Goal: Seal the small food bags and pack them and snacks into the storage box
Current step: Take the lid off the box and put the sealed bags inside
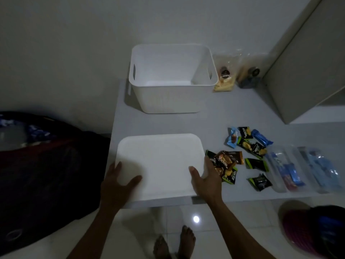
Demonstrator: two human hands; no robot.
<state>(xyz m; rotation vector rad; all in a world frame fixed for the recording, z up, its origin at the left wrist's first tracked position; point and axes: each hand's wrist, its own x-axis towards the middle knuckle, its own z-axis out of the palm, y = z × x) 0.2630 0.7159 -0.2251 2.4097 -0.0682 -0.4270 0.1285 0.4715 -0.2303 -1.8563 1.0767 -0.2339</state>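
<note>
Between both hands' fingers [194, 170] lies the white lid [160, 165].

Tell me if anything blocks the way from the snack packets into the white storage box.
Nothing visible does. The storage box stands open and looks empty, its lid lying flat on the table nearer the person, held by the left hand and right hand. The snack packets lie right of the lid.
</note>
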